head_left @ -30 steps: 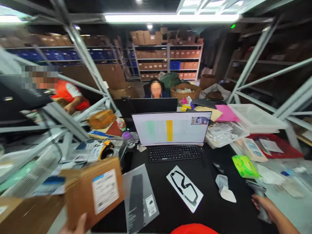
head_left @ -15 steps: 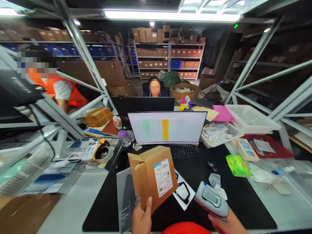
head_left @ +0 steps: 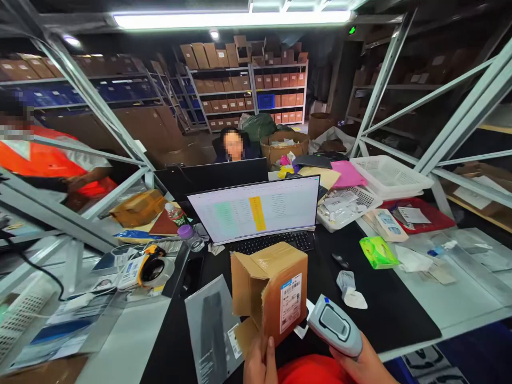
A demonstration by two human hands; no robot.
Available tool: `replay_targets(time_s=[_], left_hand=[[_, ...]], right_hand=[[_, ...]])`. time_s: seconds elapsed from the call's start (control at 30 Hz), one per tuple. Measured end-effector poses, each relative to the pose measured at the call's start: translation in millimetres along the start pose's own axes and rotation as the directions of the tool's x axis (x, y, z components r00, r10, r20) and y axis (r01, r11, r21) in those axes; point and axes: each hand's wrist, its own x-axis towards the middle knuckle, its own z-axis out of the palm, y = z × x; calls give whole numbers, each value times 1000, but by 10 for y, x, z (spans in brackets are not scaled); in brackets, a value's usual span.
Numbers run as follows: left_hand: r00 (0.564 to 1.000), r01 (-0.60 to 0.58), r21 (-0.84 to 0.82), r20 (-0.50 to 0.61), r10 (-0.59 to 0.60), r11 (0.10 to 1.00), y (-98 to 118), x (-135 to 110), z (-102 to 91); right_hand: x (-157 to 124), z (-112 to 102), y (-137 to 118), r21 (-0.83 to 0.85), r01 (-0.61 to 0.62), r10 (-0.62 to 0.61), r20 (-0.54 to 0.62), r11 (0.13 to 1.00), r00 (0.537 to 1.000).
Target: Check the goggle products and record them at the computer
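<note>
My left hand (head_left: 261,364) grips the lower near edge of a brown cardboard box (head_left: 276,282), thumb on the outside. The box is tilted, its flaps open toward the left, and a white shipping label (head_left: 290,302) shows on its right face. In my right hand (head_left: 360,362) is a grey barcode scanner (head_left: 335,326), its head close to the label side of the box. A grey plastic mailer bag (head_left: 212,330) with a small white label lies flat to the left, partly behind the box. A white sheet under the box is mostly hidden.
Behind the box stand a keyboard (head_left: 296,241) and a lit monitor (head_left: 260,208). A mouse (head_left: 340,260), green tissue pack (head_left: 378,252) and white baskets (head_left: 390,176) are on the right. Tape (head_left: 154,269), a phone (head_left: 192,276) and a purple-capped jar (head_left: 190,237) sit left. Two people are beyond.
My left hand has turned the box so its open flaps now show, and it sits further right. The scanner is nearer the label. My view has swung right; more of the mailer bag shows.
</note>
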Motion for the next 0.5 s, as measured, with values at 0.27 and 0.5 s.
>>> replay_targets(time_s=[0.27,0.5], left_hand=[[995,1,-27,101,2,1000,134,-130,27],[992,-8,-45,124,13,999,113,-130,39]], right_hand=[[-25,27,27,6,29,-29,-27,1000,999],[-65,-27,-332,-4,17,-17,23,1000,1000]])
